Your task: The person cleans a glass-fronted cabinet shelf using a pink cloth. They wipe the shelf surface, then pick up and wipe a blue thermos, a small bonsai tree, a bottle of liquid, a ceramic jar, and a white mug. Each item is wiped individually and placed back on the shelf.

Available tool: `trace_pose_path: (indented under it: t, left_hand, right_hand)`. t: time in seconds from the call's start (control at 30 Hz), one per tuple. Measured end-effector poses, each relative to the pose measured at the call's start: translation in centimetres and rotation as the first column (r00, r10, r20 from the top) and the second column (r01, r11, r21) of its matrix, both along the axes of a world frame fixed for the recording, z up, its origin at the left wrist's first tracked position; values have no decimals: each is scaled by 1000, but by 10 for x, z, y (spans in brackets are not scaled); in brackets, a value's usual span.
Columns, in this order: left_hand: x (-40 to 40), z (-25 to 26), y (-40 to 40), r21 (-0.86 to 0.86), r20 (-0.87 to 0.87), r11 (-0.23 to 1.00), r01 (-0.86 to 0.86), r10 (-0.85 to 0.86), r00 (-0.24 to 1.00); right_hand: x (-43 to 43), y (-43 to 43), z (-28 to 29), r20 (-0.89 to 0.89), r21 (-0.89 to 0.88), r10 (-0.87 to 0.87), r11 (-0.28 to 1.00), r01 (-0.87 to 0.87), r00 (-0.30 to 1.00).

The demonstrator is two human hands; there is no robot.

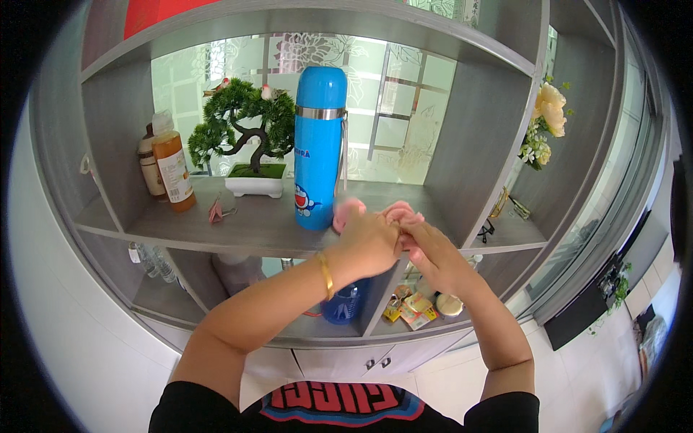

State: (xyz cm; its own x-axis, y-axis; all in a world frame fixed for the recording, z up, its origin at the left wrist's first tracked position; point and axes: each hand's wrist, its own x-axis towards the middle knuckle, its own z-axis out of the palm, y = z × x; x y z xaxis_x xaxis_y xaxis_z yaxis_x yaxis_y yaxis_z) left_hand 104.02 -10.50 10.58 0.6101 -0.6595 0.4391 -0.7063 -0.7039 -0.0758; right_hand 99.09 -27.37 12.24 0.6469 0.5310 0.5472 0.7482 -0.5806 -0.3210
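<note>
A crumpled pink cloth (401,212) is bunched between my two hands above the shelf's front edge. My left hand (371,241), with a gold bracelet (326,277) on its wrist, grips the cloth, and part of it sticks out beyond the thumb side, slightly blurred. From the other side, my right hand (441,257) has its fingers on the same cloth; the fingertips overlap near the left hand. Just left of the cloth, a blue vacuum flask (319,157) with a steel band and a cartoon print stands upright on the grey shelf (254,224).
Left of the flask are an artificial bonsai (253,187) in a white pot, a pink binder clip (215,212) and an amber bottle (174,168). A vertical divider (479,124) bounds the shelf at right. Below sit a blue container (344,306) and yellow packets (417,311).
</note>
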Motion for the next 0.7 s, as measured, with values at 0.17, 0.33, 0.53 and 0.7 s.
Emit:
trace_pose_path:
  t: [0.17,0.33,0.53,0.7]
  left_hand:
    - [-35,-10,21,-146,324,980,133,-80,943]
    - [-47,-21,54,-232,379,951,206,-107,919]
    - [-56,-28,105,-169,374,977,134,-62,925]
    - [-59,-26,133,-198,344,973,121,-47,938]
  right_hand:
    - [6,18,-8,38,194,26,980,-33,999]
    - [-4,42,19,-335,210,-191,939,271,923]
    - [55,115,11,0,448,-255,865,228,967]
    - [76,152,16,-153,651,-2,752,102,988]
